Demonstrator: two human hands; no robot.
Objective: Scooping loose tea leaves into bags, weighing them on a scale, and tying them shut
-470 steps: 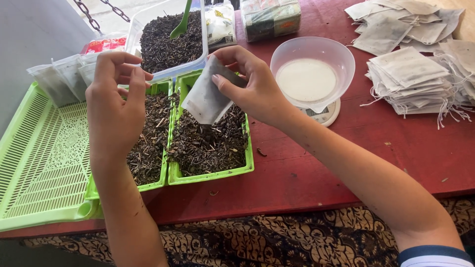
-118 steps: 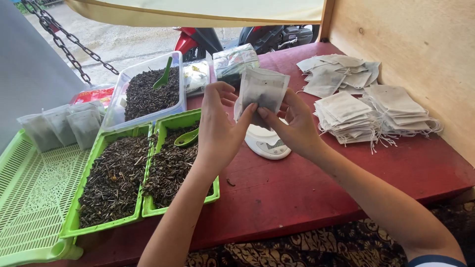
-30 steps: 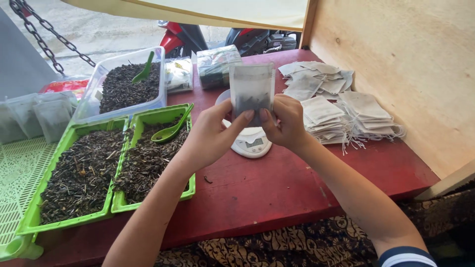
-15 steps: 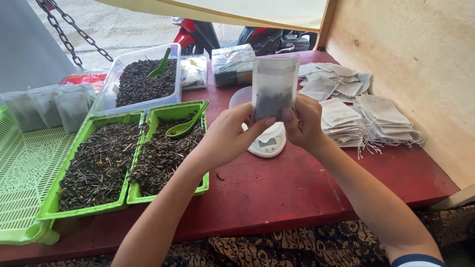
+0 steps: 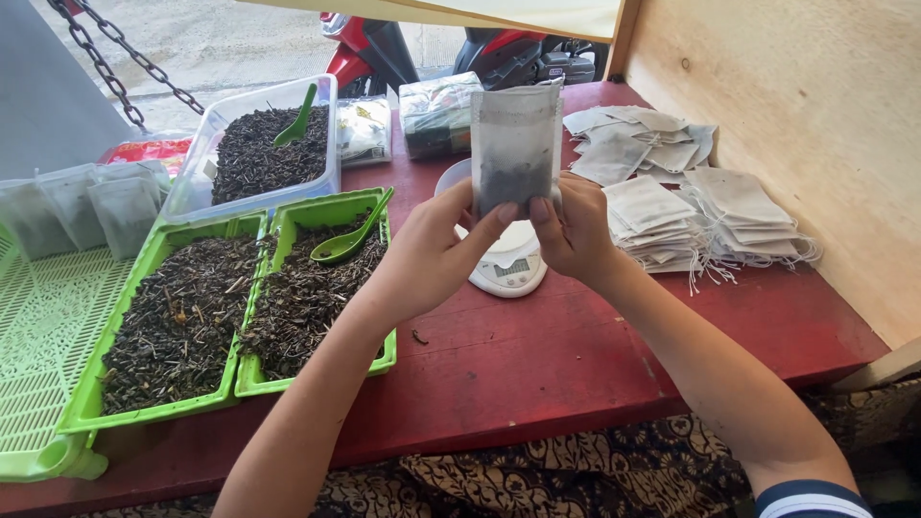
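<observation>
I hold a white filter bag [image 5: 516,144] upright in front of me, dark tea leaves showing through its lower half. My left hand [image 5: 429,251] pinches its lower left corner and my right hand [image 5: 576,230] pinches its lower right corner. Under the bag stands a small white kitchen scale [image 5: 510,269] with a white bowl on it, mostly hidden by my hands. To the left, a green scoop [image 5: 350,238] lies in a green tray of loose tea [image 5: 317,288].
A second green tray of tea [image 5: 168,321] and a pale green slatted tray [image 5: 43,355] with filled bags [image 5: 82,201] lie left. A clear tub of tea [image 5: 259,149] stands behind. Piles of empty filter bags [image 5: 691,201] fill the right, next to a wooden wall [image 5: 815,115].
The bag has stayed raised between both hands; my fingers have shifted down to its lower corners. The view has moved slightly right.
</observation>
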